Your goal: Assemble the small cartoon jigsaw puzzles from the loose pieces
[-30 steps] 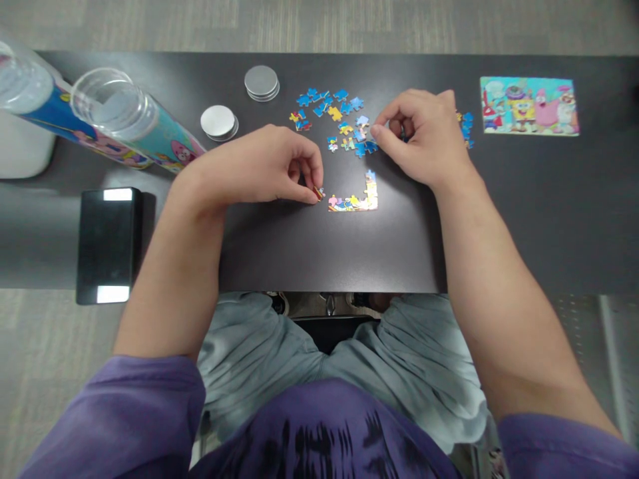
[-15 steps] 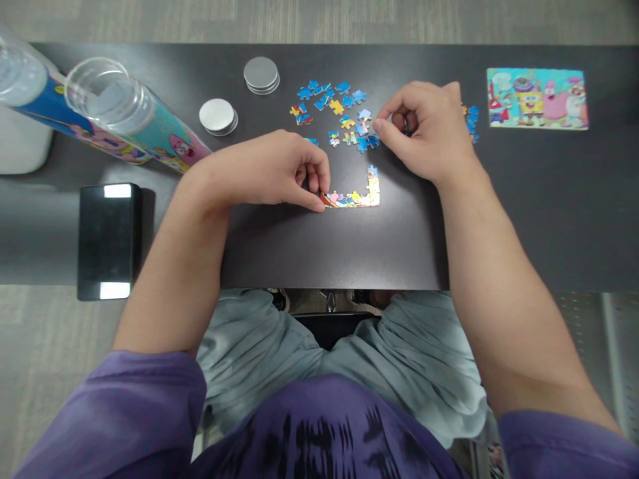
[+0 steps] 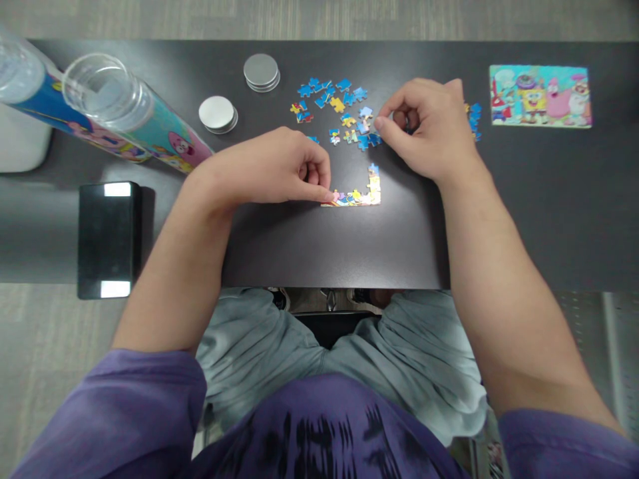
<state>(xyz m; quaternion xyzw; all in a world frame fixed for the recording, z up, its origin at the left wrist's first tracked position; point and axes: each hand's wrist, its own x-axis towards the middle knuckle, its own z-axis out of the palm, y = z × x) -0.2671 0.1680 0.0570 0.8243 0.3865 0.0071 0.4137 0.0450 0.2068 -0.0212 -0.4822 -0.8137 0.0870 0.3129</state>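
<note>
Light was moderate, shadows soft; black box [image 3: 106,239] glared white at nine o'clock; clear containers [image 3: 107,93] looked stretched toward ten.

Dark table [image 3: 309,253], my side up: carrying | joined puzzle strip [image 3: 374,189], lying nearest me | loose puzzle pieces [image 3: 337,104], spreading beyond | picture card [image 3: 540,96], lying right | disc stacks [image 3: 218,113], two, sitting left | printed tubes [image 3: 162,130], two, resting farther left

Glossy black box [image 3: 106,239], dark table [image 3: 539,199], two stacks of silvery discs [image 3: 260,69]; grey carpet [image 3: 319,20]
</note>
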